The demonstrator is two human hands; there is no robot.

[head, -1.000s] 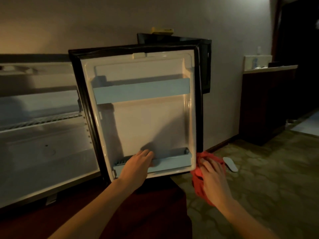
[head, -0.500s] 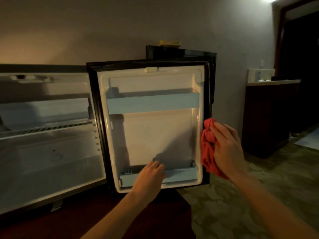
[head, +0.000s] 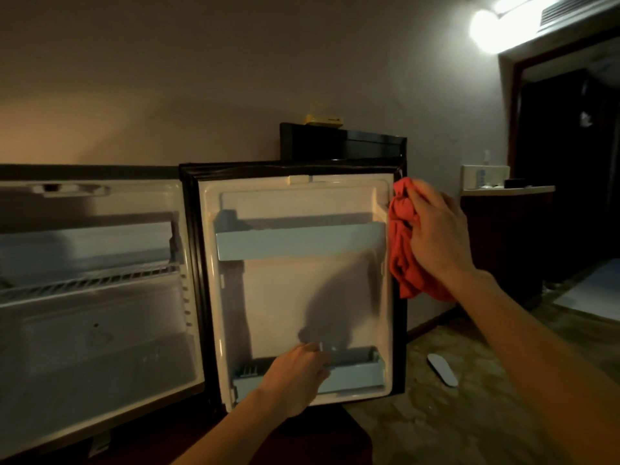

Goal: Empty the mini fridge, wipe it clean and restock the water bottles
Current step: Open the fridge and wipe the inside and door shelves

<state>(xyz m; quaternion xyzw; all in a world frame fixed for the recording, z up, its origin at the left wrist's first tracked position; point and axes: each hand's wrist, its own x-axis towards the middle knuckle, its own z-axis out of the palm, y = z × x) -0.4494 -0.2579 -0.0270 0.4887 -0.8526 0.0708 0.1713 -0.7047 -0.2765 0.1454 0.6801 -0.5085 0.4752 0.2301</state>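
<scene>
Mini fridge [head: 100, 263] standing open in a dim room, its cavity on the left bare apart from a wire shelf [head: 90, 281], with no water bottles in sight. The fridge door [head: 302, 297] is swung wide, its pale inner liner facing the viewer. The right hand [head: 436, 236] bunches a red cloth [head: 401, 250] against the door's upper right edge, on the dark gasket, fingers curled over the wad. The left hand [head: 295, 374] rests at the lower door shelf [head: 352, 374], fingers bent over its front lip; whether it truly grips is unclear. The cloth looks soft, light and limp, best held balled in the palm so loose ends do not trail. The door likely swings freely on its hinge, so it needs steadying at a rigid edge, not the thin plastic shelf lip, which may flex.
</scene>
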